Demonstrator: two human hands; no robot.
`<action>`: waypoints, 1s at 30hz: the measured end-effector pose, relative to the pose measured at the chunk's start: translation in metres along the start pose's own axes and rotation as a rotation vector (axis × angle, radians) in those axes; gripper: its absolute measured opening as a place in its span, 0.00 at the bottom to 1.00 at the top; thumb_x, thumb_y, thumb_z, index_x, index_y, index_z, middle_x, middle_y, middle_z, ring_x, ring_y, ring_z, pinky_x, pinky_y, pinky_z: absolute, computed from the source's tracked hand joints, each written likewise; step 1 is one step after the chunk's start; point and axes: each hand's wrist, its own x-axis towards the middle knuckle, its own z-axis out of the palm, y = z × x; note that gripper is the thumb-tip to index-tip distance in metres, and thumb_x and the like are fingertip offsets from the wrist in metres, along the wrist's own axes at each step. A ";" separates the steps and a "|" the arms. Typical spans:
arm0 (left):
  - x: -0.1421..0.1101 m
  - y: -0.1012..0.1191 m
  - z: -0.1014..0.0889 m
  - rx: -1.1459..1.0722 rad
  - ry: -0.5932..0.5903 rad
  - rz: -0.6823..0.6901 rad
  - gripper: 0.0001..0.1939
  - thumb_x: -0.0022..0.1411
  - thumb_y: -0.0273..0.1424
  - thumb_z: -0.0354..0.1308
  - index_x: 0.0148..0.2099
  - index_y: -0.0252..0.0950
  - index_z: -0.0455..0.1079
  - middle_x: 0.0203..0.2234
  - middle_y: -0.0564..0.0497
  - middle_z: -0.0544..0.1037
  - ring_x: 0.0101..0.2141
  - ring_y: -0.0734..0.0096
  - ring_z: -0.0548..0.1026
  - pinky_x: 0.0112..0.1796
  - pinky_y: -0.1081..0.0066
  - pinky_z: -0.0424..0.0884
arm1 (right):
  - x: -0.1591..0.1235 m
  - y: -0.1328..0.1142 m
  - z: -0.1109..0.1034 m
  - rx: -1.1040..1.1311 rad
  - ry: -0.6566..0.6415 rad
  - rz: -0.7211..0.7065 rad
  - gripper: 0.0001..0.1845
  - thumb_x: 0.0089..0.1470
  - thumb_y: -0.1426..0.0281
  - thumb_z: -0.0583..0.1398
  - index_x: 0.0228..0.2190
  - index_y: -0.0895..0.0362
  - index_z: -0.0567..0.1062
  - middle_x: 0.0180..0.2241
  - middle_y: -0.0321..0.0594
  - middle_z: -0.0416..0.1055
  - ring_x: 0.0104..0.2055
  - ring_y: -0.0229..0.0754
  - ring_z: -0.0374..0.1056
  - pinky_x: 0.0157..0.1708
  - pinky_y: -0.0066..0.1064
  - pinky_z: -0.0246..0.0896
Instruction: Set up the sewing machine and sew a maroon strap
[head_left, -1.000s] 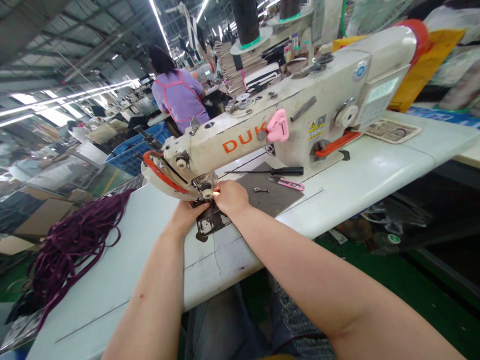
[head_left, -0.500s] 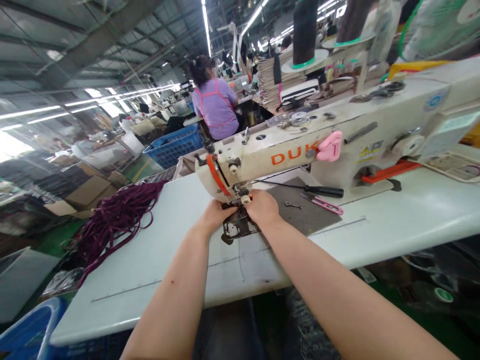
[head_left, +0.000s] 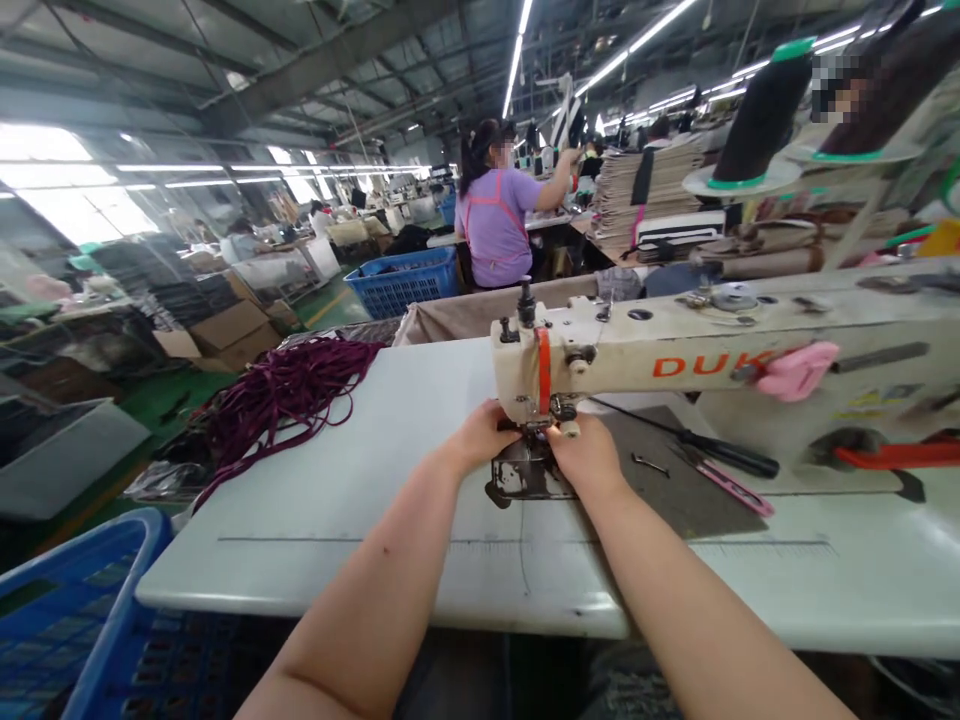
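Both my hands are at the needle area of a white sewing machine (head_left: pixel 615 345) with orange lettering. My left hand (head_left: pixel 478 438) is just left of the presser foot, thumb pointing inward and fingers curled in. On the other side, my right hand (head_left: pixel 589 450) has its fingers drawn together close to the needle. The machine head hides the fingertips, and whatever lies between them is too small or covered to make out. Below them sits the worn metal needle plate (head_left: pixel 529 478). A grey sheet (head_left: pixel 667 490) lies beside my right hand.
On the sheet are a black-handled tool (head_left: pixel 735 455), pink thread snips (head_left: pixel 731 487) and a small metal piece (head_left: pixel 650 465). Purple strips (head_left: pixel 300 400) are heaped at the table's left end. A blue basket (head_left: pixel 112 600) stands lower left. A co-worker (head_left: pixel 499 225) sits beyond the machine.
The view has swung left and levelled, so the machine appears farther right. Both my hands stay by the needle. The co-worker's arm is now raised forward.
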 end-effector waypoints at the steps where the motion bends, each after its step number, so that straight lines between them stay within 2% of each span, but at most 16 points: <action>1: 0.000 0.000 0.000 0.005 -0.002 0.007 0.22 0.50 0.16 0.60 0.47 0.34 0.82 0.47 0.47 0.84 0.51 0.53 0.79 0.58 0.57 0.72 | 0.001 0.002 0.001 0.005 0.002 -0.001 0.09 0.58 0.70 0.60 0.34 0.58 0.81 0.37 0.50 0.81 0.41 0.48 0.77 0.31 0.28 0.56; 6: 0.002 -0.004 0.002 0.041 0.018 0.021 0.23 0.49 0.15 0.60 0.47 0.34 0.81 0.48 0.46 0.83 0.52 0.52 0.78 0.59 0.55 0.71 | 0.006 0.008 0.003 0.037 0.000 -0.027 0.10 0.58 0.69 0.60 0.30 0.57 0.81 0.34 0.46 0.81 0.37 0.45 0.76 0.31 0.27 0.57; 12: 0.003 -0.004 0.002 0.054 0.048 0.028 0.22 0.48 0.16 0.60 0.45 0.35 0.81 0.44 0.46 0.84 0.50 0.53 0.78 0.58 0.56 0.71 | 0.007 0.009 0.004 0.052 0.012 -0.057 0.09 0.57 0.70 0.60 0.34 0.57 0.82 0.37 0.46 0.81 0.39 0.45 0.76 0.33 0.27 0.58; 17: 0.003 -0.004 0.001 0.030 0.042 0.034 0.19 0.48 0.18 0.61 0.43 0.33 0.81 0.44 0.45 0.84 0.48 0.53 0.79 0.55 0.59 0.73 | 0.005 0.008 0.002 0.069 -0.002 -0.084 0.10 0.59 0.70 0.59 0.31 0.57 0.81 0.36 0.46 0.81 0.40 0.44 0.76 0.34 0.27 0.58; 23: 0.001 -0.003 0.002 -0.005 0.023 0.039 0.21 0.50 0.20 0.61 0.48 0.34 0.80 0.48 0.45 0.83 0.52 0.52 0.78 0.57 0.57 0.72 | 0.009 0.011 0.004 0.076 0.012 -0.042 0.08 0.56 0.71 0.61 0.28 0.59 0.79 0.31 0.47 0.80 0.35 0.45 0.75 0.29 0.28 0.54; 30: 0.002 -0.006 0.002 -0.014 0.028 0.024 0.20 0.50 0.21 0.62 0.47 0.36 0.81 0.47 0.45 0.83 0.53 0.49 0.78 0.58 0.55 0.71 | 0.016 0.018 0.006 0.102 0.010 -0.076 0.07 0.53 0.70 0.61 0.29 0.58 0.80 0.29 0.44 0.79 0.32 0.42 0.74 0.32 0.26 0.59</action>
